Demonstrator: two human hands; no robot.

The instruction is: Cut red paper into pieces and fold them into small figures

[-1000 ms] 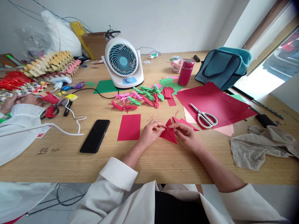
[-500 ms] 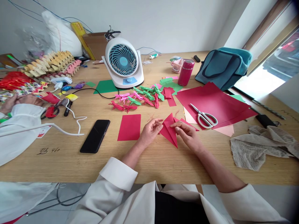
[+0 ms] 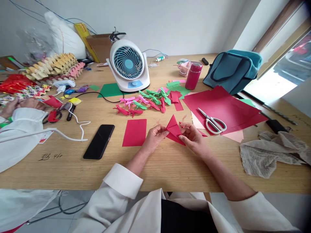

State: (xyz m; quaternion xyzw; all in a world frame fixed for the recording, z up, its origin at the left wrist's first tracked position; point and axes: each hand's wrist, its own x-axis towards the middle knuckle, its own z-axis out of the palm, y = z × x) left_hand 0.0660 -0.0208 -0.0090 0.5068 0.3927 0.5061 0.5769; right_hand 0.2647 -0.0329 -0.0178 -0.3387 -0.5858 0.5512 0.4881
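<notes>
Between my hands is a piece of folded red paper (image 3: 174,130), pointed at its top and at its lower right. My left hand (image 3: 156,137) pinches its left edge between thumb and fingers. On the other side, my right hand (image 3: 193,139) grips the right edge, thumb in front. A flat red paper rectangle (image 3: 134,132) lies on the table left of my left hand. Part of another red paper piece (image 3: 202,133) shows behind my right hand. White-handled scissors (image 3: 213,123) rest on large red sheets (image 3: 225,106) to the right.
Folded pink, green and red paper shapes (image 3: 145,102) lie in front of a white fan (image 3: 130,66). A black phone (image 3: 99,141) is at left, a red bottle (image 3: 193,76) and blue bag (image 3: 233,71) behind, a crumpled cloth (image 3: 259,153) at right. Another person's sleeve (image 3: 21,136) is at far left.
The folded red paper has turned in my hands: its lower point has swung up and its top has shifted left. My right thumb has moved down along its right edge.
</notes>
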